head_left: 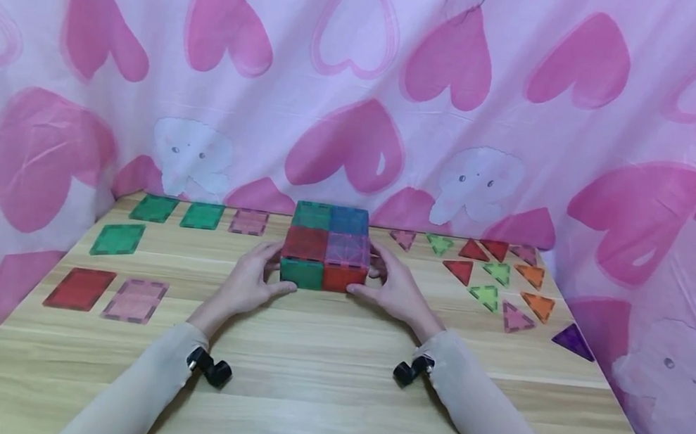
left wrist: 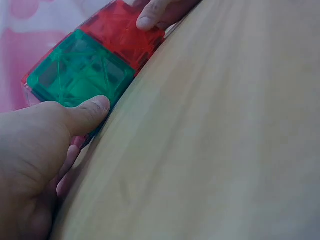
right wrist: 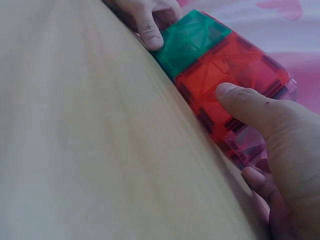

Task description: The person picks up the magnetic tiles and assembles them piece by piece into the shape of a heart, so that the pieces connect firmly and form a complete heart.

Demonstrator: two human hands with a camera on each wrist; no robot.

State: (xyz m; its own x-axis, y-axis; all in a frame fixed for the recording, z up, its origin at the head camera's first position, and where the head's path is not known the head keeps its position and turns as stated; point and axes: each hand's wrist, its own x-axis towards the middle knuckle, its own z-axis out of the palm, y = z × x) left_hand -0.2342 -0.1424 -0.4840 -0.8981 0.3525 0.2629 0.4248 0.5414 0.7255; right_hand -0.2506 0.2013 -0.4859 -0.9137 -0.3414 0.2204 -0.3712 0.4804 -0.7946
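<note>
A low box of translucent magnetic tiles [head_left: 305, 244] stands on the table, its top made of green, blue, red and pink squares. Its front wall shows a green square [left wrist: 82, 70] beside a red one [right wrist: 225, 70]. My left hand [head_left: 255, 274] holds the box at its left side, thumb against the lower green front tile and fingers along the side. At the opposite side my right hand [head_left: 394, 285] grips it likewise, its thumb on the red front tile. The far ends of the fingers are partly hidden.
On the wooden table [head_left: 318, 383], loose square tiles lie to the left, including a red square [head_left: 80, 288] and a pink square [head_left: 135, 300]. Several triangle tiles spread to the right, among them a purple triangle [head_left: 574, 341]. A pink heart-print cloth [head_left: 343, 139] hangs behind and beside the table.
</note>
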